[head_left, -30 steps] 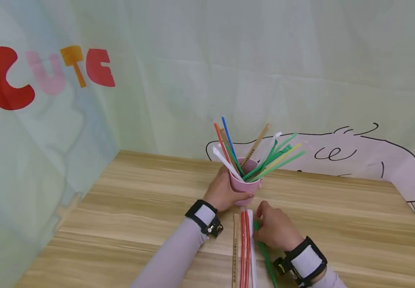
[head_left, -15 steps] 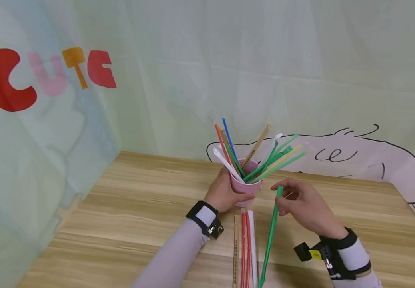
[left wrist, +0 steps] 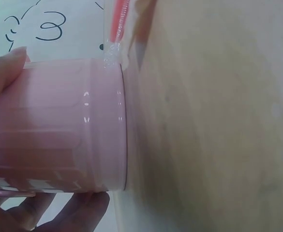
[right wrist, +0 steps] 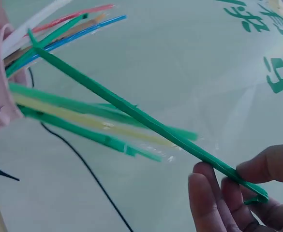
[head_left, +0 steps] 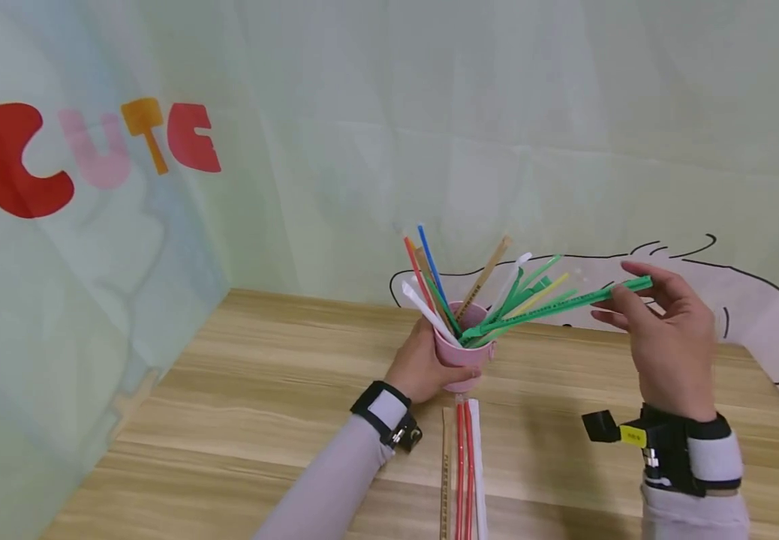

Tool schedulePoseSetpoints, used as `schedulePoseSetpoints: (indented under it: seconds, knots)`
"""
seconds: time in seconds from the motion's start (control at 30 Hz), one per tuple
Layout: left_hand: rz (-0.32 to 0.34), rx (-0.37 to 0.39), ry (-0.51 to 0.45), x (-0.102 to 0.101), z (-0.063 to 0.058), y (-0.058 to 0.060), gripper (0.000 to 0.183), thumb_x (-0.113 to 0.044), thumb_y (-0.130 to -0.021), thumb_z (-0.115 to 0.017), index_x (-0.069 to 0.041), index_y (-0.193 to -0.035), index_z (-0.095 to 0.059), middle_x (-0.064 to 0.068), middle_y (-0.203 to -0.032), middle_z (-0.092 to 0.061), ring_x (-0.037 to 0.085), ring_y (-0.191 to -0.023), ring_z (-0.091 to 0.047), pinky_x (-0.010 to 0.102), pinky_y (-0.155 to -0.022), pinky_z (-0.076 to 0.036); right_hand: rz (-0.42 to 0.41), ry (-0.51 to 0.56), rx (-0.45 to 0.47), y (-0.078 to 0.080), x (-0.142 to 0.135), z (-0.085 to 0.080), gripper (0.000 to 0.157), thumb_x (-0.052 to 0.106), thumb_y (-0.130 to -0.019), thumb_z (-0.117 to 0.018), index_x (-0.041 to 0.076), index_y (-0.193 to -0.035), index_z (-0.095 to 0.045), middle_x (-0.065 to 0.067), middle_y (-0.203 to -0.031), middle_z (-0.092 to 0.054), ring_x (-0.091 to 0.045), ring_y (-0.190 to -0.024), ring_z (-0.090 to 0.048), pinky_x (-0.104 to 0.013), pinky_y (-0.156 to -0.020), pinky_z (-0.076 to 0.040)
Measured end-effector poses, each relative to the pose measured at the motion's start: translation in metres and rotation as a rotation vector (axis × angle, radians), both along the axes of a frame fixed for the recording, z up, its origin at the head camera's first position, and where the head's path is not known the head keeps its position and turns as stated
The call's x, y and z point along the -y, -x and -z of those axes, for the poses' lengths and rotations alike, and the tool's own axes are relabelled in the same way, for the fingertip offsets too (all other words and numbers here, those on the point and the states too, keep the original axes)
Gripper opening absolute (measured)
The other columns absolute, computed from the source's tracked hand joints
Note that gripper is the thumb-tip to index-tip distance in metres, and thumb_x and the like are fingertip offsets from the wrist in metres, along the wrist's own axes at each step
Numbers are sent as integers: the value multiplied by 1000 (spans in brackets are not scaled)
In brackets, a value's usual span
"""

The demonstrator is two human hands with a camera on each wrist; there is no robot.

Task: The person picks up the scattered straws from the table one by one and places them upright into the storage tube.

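My left hand [head_left: 419, 366] holds a small pink bucket [head_left: 455, 354] around its side, upright on the wooden table. The left wrist view shows the bucket's wall [left wrist: 59, 121] between thumb and fingers, its base at the tabletop. Out of it fan several straws: blue [head_left: 428, 255], brown paper-wrapped [head_left: 491, 264], red, white, yellow and green. At the right, my raised right hand [head_left: 676, 345] pinches one end of a green wrapped straw [head_left: 565, 303] between thumb and fingers. That straw slants down leftward, its lower end overlapping the bucket's mouth in the head view.
In front of the bucket, a brown wrapped straw [head_left: 446, 472], two red straws [head_left: 460, 465] and a white straw [head_left: 478, 472] lie side by side. Their far ends come close to the bucket's base. A printed cloth backdrop [head_left: 335, 187] rises behind the table [head_left: 261, 360].
My right hand has picked up the green wrapped straw from the table's row, lifted it rightward and tipped its far end toward the bucket. My left hand keeps its hold on the bucket.
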State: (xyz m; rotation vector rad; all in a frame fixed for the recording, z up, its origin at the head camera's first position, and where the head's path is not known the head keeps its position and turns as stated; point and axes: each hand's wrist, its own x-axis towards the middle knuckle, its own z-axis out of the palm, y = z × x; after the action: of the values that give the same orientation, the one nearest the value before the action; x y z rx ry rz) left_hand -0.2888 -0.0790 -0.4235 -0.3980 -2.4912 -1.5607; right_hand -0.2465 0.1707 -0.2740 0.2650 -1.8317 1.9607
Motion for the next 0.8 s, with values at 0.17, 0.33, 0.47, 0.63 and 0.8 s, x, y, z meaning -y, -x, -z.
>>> schedulePoseSetpoints:
  seconds: [0.17,0.33,0.47,0.63,0.8]
  knots:
    - [4,-8,-2,3,-1,0,104,-37,-66,-89,-22,-147,-26,0,-138,-44,7,-118,-43,37,-106,-38,95,-252,-9,9,13,14,39,3,-91,-62,6,-129,-52,-10,-94,-52,-18,-75,-67,-22,-64,-57]
    - [1,-1,12,4,-1,1,106,-37,-66,-89,-21,-148,-25,1,-139,-44,7,-118,-43,37,-106,-38,111,-384,-32,20,31,32,46,1,-90,-62,5,-132,-44,-8,-99,-57,-21,-78,-67,-23,-66,-58]
    - [1,-2,21,2,-1,2,107,-36,-66,-90,-19,-149,-24,1,-138,-43,8,-118,-43,38,-106,-39,71,-377,-42,26,43,46,49,-2,-88,-64,2,-132,-40,-12,-99,-59,-23,-76,-67,-24,-67,-58]
    - [-8,6,45,1,-3,1,105,-37,-67,-89,-20,-148,-24,2,-139,-43,10,-118,-43,40,-105,-40,102,-509,-16,33,51,60,53,5,-87,-68,3,-133,-41,-16,-95,-66,-21,-78,-66,-20,-67,-56]
    - [-11,22,62,1,-5,0,106,-39,-68,-88,-19,-148,-21,4,-138,-43,14,-119,-44,43,-103,-41,63,-602,52,37,52,68,57,13,-88,-70,2,-135,-39,-17,-95,-69,-24,-89,-62,-43,-76,-55]
